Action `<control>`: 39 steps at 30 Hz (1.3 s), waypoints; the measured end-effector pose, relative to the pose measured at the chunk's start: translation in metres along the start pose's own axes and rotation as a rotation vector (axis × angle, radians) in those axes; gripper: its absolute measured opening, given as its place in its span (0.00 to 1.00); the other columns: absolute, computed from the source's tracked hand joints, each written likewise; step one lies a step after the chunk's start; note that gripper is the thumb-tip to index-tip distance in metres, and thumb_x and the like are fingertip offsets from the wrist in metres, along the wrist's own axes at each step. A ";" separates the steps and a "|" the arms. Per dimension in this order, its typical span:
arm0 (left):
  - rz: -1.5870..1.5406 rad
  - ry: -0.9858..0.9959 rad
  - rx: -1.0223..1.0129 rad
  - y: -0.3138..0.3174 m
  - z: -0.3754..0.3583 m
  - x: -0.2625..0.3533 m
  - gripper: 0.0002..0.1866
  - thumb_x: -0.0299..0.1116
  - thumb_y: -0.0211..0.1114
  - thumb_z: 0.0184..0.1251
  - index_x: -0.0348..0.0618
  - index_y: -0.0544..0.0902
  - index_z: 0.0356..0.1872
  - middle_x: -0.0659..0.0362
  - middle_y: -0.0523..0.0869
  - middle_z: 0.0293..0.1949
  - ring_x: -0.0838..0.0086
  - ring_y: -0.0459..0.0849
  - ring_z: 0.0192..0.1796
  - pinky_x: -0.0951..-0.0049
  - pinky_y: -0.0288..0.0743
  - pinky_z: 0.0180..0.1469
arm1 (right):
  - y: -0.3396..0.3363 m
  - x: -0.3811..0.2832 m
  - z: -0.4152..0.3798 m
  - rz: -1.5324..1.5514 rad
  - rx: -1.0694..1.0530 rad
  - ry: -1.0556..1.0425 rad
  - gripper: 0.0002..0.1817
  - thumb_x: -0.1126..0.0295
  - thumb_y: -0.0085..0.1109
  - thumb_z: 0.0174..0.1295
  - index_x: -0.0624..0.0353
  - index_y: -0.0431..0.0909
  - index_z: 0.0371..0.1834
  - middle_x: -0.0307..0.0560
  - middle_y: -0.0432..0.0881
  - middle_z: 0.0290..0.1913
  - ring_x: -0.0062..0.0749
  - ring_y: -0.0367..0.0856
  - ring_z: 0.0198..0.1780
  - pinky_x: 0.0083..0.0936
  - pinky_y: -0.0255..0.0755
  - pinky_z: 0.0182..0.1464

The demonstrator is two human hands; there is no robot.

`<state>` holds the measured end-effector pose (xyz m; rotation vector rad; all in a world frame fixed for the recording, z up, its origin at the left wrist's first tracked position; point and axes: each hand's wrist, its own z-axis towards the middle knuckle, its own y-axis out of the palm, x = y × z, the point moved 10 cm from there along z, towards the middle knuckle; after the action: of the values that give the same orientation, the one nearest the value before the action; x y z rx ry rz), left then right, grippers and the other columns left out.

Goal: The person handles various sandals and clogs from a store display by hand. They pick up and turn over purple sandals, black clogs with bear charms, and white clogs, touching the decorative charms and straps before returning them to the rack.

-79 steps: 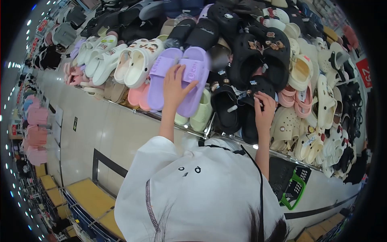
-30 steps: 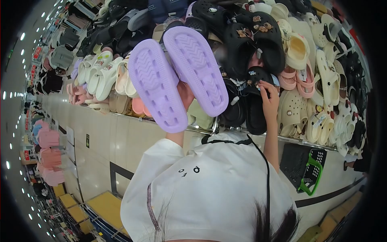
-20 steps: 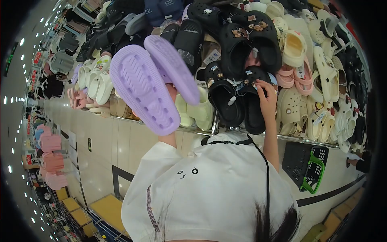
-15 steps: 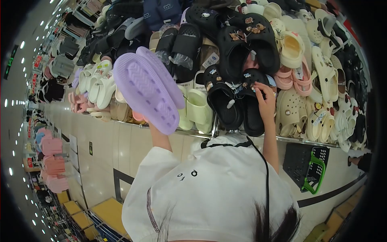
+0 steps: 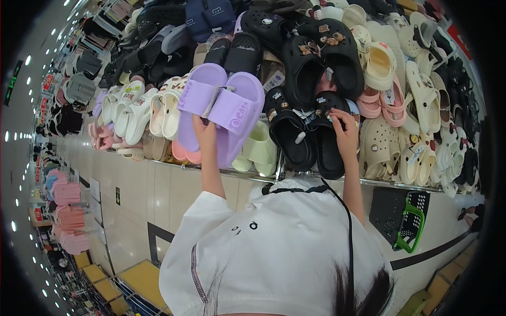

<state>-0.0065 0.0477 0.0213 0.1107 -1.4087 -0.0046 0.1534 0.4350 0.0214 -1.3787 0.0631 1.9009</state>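
My left hand (image 5: pixel 205 130) grips a pair of purple slide slippers (image 5: pixel 226 105) by the inner edges. The slippers are raised over the front of the shoe display, straps facing me, joined by a tag between them. Raised lettering shows on their straps. My right hand (image 5: pixel 346 131) has bent fingers on the upper of a black clog (image 5: pixel 329 152) with charms, part of a pair standing at the display's front edge. The thumb of this hand is mostly hidden. Directly behind that pair stand larger black clogs (image 5: pixel 300 68) with bear charms.
Pale green slides (image 5: pixel 259 150) lie between the purple pair and the black clogs. White slippers (image 5: pixel 138 118) are to the left, cream clogs (image 5: pixel 377 147) to the right. A metal rail (image 5: pixel 400 184) edges the display. A dark basket with a green handle (image 5: pixel 414 224) stands on the floor.
The purple slippers have turned over, from soles facing me to straps facing me, and moved slightly right. My left hand is now visible on them. My right hand has stayed on the black clog.
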 end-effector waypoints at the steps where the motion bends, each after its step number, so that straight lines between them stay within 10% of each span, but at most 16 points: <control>1: 0.060 0.036 0.012 -0.001 0.001 0.001 0.27 0.21 0.63 0.58 0.35 0.68 0.60 0.56 0.76 0.53 0.73 0.76 0.53 0.73 0.71 0.53 | 0.000 -0.001 0.000 0.002 0.001 -0.002 0.07 0.70 0.58 0.60 0.61 0.81 0.37 0.46 0.83 0.46 0.38 0.77 0.52 0.30 0.65 0.57; 15: 0.651 0.117 -0.099 0.024 -0.001 0.024 0.20 0.26 0.67 0.55 0.34 0.76 0.50 0.51 0.79 0.45 0.63 0.78 0.49 0.69 0.72 0.49 | 0.000 -0.006 -0.002 -0.029 -0.001 -0.045 0.07 0.72 0.56 0.63 0.62 0.80 0.40 0.47 0.82 0.48 0.34 0.77 0.52 0.27 0.66 0.56; 20: 0.649 0.464 0.011 0.039 -0.011 0.055 0.20 0.27 0.66 0.54 0.33 0.76 0.49 0.46 0.78 0.45 0.52 0.77 0.50 0.62 0.71 0.49 | -0.001 -0.009 -0.001 -0.056 -0.007 -0.042 0.07 0.72 0.56 0.63 0.62 0.81 0.40 0.47 0.83 0.48 0.35 0.77 0.53 0.27 0.66 0.57; 39: 1.031 0.073 0.180 -0.012 0.005 -0.014 0.21 0.43 0.60 0.63 0.33 0.75 0.45 0.43 0.79 0.41 0.47 0.77 0.46 0.53 0.69 0.46 | 0.000 -0.005 -0.002 -0.059 -0.010 -0.051 0.08 0.72 0.55 0.63 0.62 0.80 0.41 0.46 0.82 0.49 0.34 0.78 0.52 0.26 0.67 0.56</control>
<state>-0.0131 0.0358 0.0076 -0.4701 -1.2563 0.9656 0.1549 0.4314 0.0244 -1.3241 -0.0117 1.8882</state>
